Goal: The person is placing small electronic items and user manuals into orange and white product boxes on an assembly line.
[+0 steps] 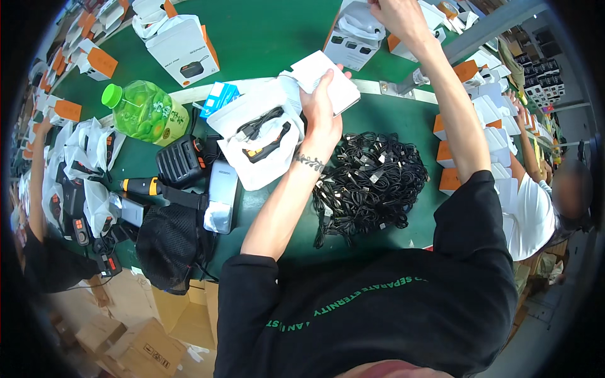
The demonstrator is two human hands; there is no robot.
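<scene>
My left hand (322,104) is closed around a stack of white booklets (326,77), thumb on top, above the table's middle. At the top edge my right hand (403,24) reaches over an open white box (356,47) with a clear plastic bag bulging from it. Its fingers are curled by the bag, partly cut off by the frame; what they pinch cannot be made out. Beside my left wrist lies an open white pouch (242,167) with a black cable and a black strap with a yellow part. A heap of black cables (375,183) lies right of my left forearm.
On the left are a green-capped bottle (151,113), a black speaker-like device (179,160), a black mesh bag (170,239) and a silver case (220,195). Another white box (183,50) stands at the back. A metal post (479,38) rises at right; people work at both sides.
</scene>
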